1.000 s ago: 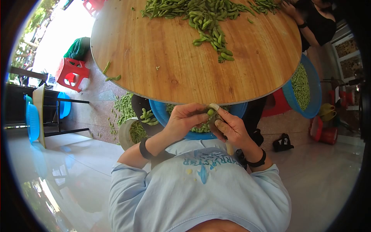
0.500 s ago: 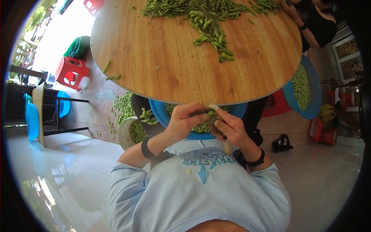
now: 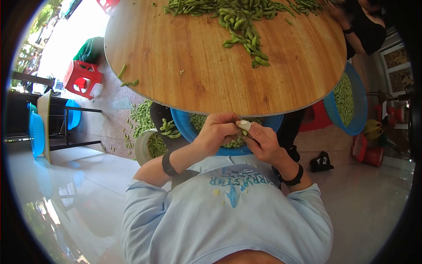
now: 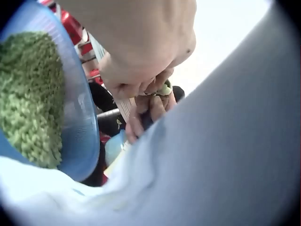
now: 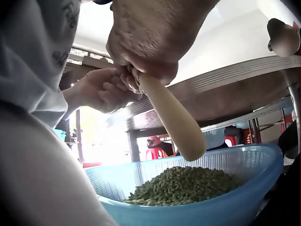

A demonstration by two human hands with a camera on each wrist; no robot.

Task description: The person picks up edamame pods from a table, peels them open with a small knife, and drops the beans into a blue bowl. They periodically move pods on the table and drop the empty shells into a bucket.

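Over the near edge of the table my two hands meet in the head view. My left hand point(image 3: 215, 134) pinches a green soybean pod point(image 4: 165, 89), mostly hidden by the fingers. My right hand point(image 3: 266, 143) is close against it, with a pale wrap point(image 3: 244, 126) on one finger. In the right wrist view it grips a tool by its thick, cream-coloured, round-ended handle point(image 5: 176, 122); the working end is hidden between the hands. Below them stands a blue plastic basket point(image 5: 225, 212) holding a heap of shelled green beans point(image 5: 183, 186).
A round wooden table point(image 3: 189, 83) carries a pile of soybean pods point(image 3: 237, 22). Another blue basin point(image 3: 362, 103) of beans stands at right, near another person's arm point(image 3: 351, 39). Pods lie on the floor by a pale bucket point(image 3: 141, 152). A red stool point(image 3: 83, 79) is at left.
My hands have drawn closer together and my right hand has turned over. The bright green bean earlier seen between them is mostly covered, and the pale handle has gone from the head view.
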